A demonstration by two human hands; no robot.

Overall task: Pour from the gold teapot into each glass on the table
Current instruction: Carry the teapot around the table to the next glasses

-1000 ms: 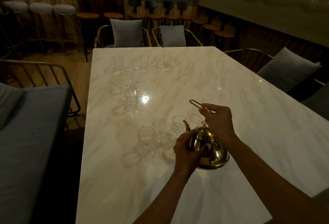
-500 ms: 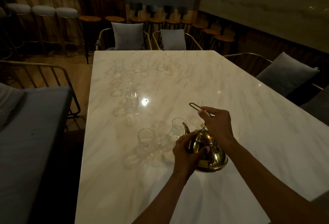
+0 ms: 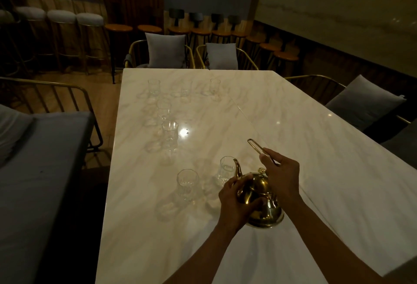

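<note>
The gold teapot (image 3: 261, 200) is tilted to the left above the white marble table (image 3: 293, 148). My right hand (image 3: 282, 177) grips its thin wire handle, and my left hand (image 3: 234, 202) cups its body. Its spout points up-left at the rim of the nearest clear glass (image 3: 225, 170). Another glass (image 3: 187, 184) stands to the left of that one. Further back stand a tall glass (image 3: 169, 134) and a smaller one (image 3: 163, 109). Three glasses line the far end: (image 3: 154, 86), (image 3: 186, 89), (image 3: 214, 86). I cannot tell whether liquid flows.
Cushioned gold-framed chairs (image 3: 164, 51) stand at the table's far end and at the right side (image 3: 363, 100). A grey bench (image 3: 40, 152) runs along the left. Bar stools (image 3: 90, 21) line the back wall.
The teapot has stayed at the nearest glass, held by both hands, and has tipped slightly more to the left. The view has shifted a little.
</note>
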